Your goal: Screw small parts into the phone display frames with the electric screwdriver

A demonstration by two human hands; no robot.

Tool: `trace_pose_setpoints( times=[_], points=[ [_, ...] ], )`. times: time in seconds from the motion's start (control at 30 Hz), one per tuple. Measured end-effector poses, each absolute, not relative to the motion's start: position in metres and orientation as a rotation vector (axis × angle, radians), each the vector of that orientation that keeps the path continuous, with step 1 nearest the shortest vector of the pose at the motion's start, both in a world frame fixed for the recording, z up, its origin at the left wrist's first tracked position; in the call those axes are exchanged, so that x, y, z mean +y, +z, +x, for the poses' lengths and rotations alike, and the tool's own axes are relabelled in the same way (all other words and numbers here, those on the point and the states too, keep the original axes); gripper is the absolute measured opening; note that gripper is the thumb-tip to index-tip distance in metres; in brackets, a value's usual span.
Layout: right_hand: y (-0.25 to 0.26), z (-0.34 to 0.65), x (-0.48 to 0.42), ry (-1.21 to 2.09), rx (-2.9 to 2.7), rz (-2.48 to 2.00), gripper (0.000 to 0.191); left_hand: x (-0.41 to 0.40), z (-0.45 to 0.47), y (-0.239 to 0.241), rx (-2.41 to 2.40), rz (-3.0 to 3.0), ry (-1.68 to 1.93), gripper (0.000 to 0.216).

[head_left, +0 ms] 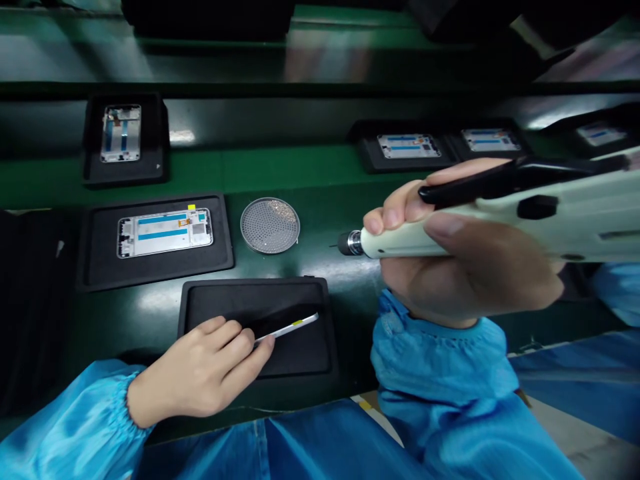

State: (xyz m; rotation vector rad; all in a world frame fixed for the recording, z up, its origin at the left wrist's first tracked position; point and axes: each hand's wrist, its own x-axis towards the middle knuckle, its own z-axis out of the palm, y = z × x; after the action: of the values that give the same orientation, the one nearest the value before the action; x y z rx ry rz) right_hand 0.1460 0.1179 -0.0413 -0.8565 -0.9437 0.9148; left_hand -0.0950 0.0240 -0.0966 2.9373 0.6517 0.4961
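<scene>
My left hand [210,367] grips a phone [295,327] by its edge, tilted above a black tray [193,293]; a yellow tab shows on the phone's silvery side. Wrapped around a pale green electric screwdriver [405,248], my right hand [465,267] holds the tool level, its thin bit pointing left and touching nothing. Between the two hands and farther back lies a round perforated dish [270,227] with many tiny screws gathered at its upper right. Left of the dish, an opened phone body [165,233] with blue strips rests in a second black tray [155,277].
Another opened phone body [121,133] sits in a black tray [95,160] at the back left. Along the back right, phone bodies [410,147] lie in more black trays [370,160]. A blue sleeve [620,287] of another person shows at the right edge.
</scene>
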Motion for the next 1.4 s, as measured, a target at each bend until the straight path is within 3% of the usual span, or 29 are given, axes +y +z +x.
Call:
trace_pose_setpoints(
  times=[0.3,0.47,0.67,0.8,0.83,0.97,1.1,1.4],
  points=[
    [-0.050,0.147,0.121,0.945,-0.962,-0.802,0.019,0.026,-0.100,-0.105,0.692,2.746,0.595,0.034],
    [-0.060,0.143,0.126,0.856,-0.989,-0.844,0.019,0.027,-0.104,-0.097,0.850,2.211,0.672,0.025],
    [-0.097,0.158,0.120,0.750,-1.137,-1.018,0.044,0.025,-0.109,-0.071,0.992,1.733,0.675,0.013],
    [-0.092,0.161,0.078,0.176,-1.176,-0.964,0.040,0.023,-0.113,-0.058,0.976,1.629,0.667,0.012],
    [-0.083,0.158,0.063,0.170,-1.208,-0.932,0.038,0.022,-0.114,-0.054,0.958,1.620,0.669,0.012],
    [-0.037,0.135,0.016,1.052,-1.893,-0.974,0.026,0.017,-0.118,-0.039,0.887,1.649,0.679,0.013],
    [-0.018,0.120,0.014,1.049,-2.071,-0.818,0.009,0.011,-0.123,-0.027,0.860,1.712,0.679,0.015],
    [-0.017,0.110,0.014,1.269,-1.979,-0.831,0.014,0.006,-0.132,-0.021,0.898,1.715,0.678,0.014]
  ],
)
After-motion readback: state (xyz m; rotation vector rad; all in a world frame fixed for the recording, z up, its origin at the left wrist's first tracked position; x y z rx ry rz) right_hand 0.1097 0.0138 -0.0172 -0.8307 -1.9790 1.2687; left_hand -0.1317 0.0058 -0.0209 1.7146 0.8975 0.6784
